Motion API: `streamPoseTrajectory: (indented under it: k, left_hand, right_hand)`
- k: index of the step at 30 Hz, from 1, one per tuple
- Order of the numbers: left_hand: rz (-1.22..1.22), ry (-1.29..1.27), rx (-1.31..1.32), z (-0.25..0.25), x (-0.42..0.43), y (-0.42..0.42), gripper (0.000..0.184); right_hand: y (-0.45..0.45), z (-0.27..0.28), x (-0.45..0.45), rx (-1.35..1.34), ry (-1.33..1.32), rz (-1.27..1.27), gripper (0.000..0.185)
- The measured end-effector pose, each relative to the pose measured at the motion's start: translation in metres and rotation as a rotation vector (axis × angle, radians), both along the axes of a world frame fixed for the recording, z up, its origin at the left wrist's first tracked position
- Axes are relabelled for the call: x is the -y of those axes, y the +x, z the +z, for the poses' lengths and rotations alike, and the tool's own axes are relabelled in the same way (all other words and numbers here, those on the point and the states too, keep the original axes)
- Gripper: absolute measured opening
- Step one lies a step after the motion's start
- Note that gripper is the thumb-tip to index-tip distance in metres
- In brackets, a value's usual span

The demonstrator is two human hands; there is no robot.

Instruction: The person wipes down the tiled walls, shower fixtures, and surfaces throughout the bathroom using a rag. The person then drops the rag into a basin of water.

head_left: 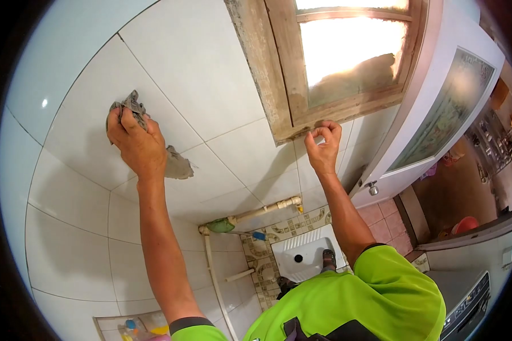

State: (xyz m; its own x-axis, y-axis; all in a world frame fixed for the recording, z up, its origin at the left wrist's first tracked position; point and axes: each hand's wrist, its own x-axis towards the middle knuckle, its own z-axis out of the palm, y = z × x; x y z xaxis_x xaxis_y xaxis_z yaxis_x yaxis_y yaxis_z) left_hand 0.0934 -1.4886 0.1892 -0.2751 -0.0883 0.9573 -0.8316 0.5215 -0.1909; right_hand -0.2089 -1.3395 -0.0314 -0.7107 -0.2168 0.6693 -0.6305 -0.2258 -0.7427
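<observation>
White-tiled wall (176, 51), with glass-panelled door (398, 153), wood-framed window (284, 74) and, below, squat toilet (310, 245). Hands apart: right hand (324, 145) at window's lower edge, grip indeterminable; left hand (136, 142) clamped on grey rag (132, 103) against tile.

Bright daylight comes through the wood-framed window (352, 57). Around and below it runs a wall of large pale tiles (182, 51). Right of the window, a white door (389, 159) with a patterned glass panel stands open. Below the window, a cream pipe (267, 210) runs along the wall, above a white squat toilet (287, 250) set in patterned floor tiles (265, 274).
</observation>
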Motion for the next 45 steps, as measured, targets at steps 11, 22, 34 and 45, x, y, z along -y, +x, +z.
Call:
streamPoseTrajectory:
  k: [11,22,34,45]
  left_hand:
    - [0.013,-0.003,0.003,0.0,0.0,0.0,0.049]
    - [-0.024,0.002,-0.018,-0.001,0.003,0.0,0.05]
    - [-0.003,-0.006,-0.021,0.0,0.0,-0.001,0.051]
    - [-0.021,-0.014,-0.01,-0.001,0.001,0.0,0.051]
  right_hand:
    - [0.0,0.002,0.005,-0.05,0.055,-0.028,0.014]
    - [0.047,0.037,-0.009,-0.058,-0.001,0.067,0.015]
    - [0.061,0.044,0.015,-0.111,0.018,0.074,0.018]
    - [0.062,0.045,0.02,-0.081,-0.002,0.073,0.014]
